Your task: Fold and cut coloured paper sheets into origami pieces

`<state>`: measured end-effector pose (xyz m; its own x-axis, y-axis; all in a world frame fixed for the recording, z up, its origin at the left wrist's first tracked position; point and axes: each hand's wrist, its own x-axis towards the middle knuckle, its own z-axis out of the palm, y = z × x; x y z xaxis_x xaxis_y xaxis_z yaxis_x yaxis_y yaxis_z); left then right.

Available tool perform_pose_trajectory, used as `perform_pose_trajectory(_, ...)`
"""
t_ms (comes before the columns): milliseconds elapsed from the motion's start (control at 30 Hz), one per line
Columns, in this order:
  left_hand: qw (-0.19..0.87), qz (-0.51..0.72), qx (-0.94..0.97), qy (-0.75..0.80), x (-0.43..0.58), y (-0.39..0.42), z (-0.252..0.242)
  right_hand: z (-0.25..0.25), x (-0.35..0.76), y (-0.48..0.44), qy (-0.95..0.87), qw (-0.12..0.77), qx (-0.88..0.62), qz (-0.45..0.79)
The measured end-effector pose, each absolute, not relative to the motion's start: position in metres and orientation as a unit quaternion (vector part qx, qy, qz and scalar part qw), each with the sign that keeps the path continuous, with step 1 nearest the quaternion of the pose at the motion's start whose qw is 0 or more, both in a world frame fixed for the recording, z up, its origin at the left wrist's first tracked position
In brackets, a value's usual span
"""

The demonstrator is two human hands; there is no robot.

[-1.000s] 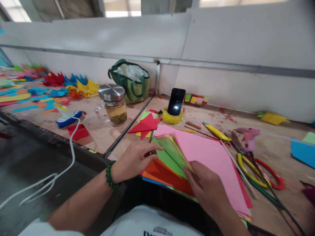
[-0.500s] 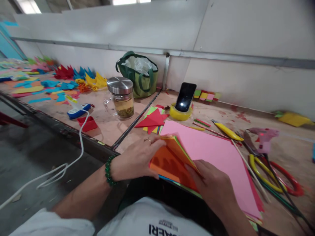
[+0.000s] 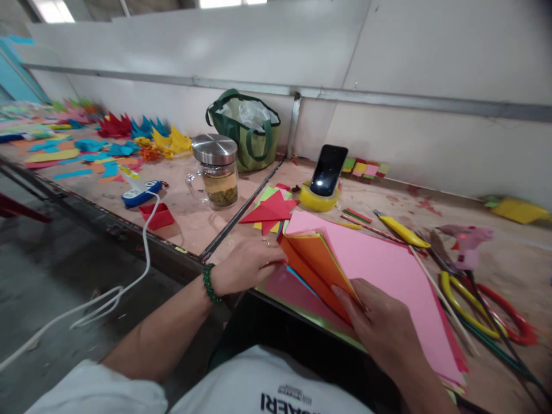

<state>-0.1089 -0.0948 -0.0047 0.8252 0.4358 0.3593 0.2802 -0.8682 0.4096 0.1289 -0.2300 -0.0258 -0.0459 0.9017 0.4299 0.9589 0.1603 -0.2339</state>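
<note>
Several coloured paper sheets, with orange paper (image 3: 317, 273) uppermost, are lifted and bent over near the table's front edge. My right hand (image 3: 379, 316) grips their right side, thumb on top. At the upper left corner, my left hand (image 3: 245, 267) has its fingers curled together in a pinch on the paper's edge; its fingertips are partly hidden. Beneath and to the right lies a stack of large sheets topped by pink paper (image 3: 375, 259). Red star-shaped paper (image 3: 273, 210) rests on smaller cut pieces just beyond my left hand.
A phone (image 3: 329, 169) leans on a yellow tape roll (image 3: 319, 198). To the right are a yellow cutter (image 3: 403, 231), scissors (image 3: 468, 305) and a pink glue gun (image 3: 468, 238). A glass tea mug (image 3: 219, 184), green bag (image 3: 256, 144) and red paper box (image 3: 156, 216) stand left.
My left hand has drawn in from lying spread over the orange paper to pinching at its left edge. The folded sheets are tilted up more, with my right hand still on them.
</note>
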Motion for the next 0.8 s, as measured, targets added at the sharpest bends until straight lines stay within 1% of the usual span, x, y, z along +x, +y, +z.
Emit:
perform_pose_trajectory(67, 0.184, 0.25, 0.93, 0.199, -0.1, -0.088, -0.003, -0.023, 0.129, -0.23, -0.726, 0.243, -0.642, -0.04)
perform_pose_trajectory(167, 0.204, 0.252, 0.925, 0.197, -0.087, -0.081, 0.0, -0.021, 0.129, -0.231, -0.741, 0.236, -0.627, -0.028)
perform_pose_trajectory(300, 0.215, 0.264, 0.918, 0.203, -0.078, -0.079, 0.006, -0.024, 0.128, -0.23, -0.748, 0.214, -0.62, -0.097)
perform_pose_trajectory(367, 0.208, 0.3, 0.904, 0.222, -0.081, -0.081, 0.01, -0.026, 0.127, -0.229, -0.744, 0.223, -0.618, -0.121)
perform_pose_trajectory(433, 0.184, 0.319, 0.89, 0.27, -0.087, -0.087, 0.013, -0.027, 0.127, -0.228, -0.739, 0.242, -0.617, -0.118)
perform_pose_trajectory(467, 0.164, 0.306, 0.891, 0.292, -0.091, -0.092, 0.013, -0.027, 0.128, -0.228, -0.736, 0.25, -0.619, -0.114)
perform_pose_trajectory(533, 0.122, 0.232, 0.918, 0.298, -0.098, -0.103, 0.013, -0.027, 0.129, -0.228, -0.727, 0.259, -0.626, -0.107)
perform_pose_trajectory(633, 0.081, 0.113, 0.965, 0.223, -0.098, -0.121, 0.005, -0.027, 0.13, -0.229, -0.721, 0.262, -0.633, -0.104)
perform_pose_trajectory(800, 0.048, 0.033, 0.98, 0.193, -0.084, -0.138, -0.001, -0.027, 0.13, -0.229, -0.715, 0.266, -0.641, -0.083)
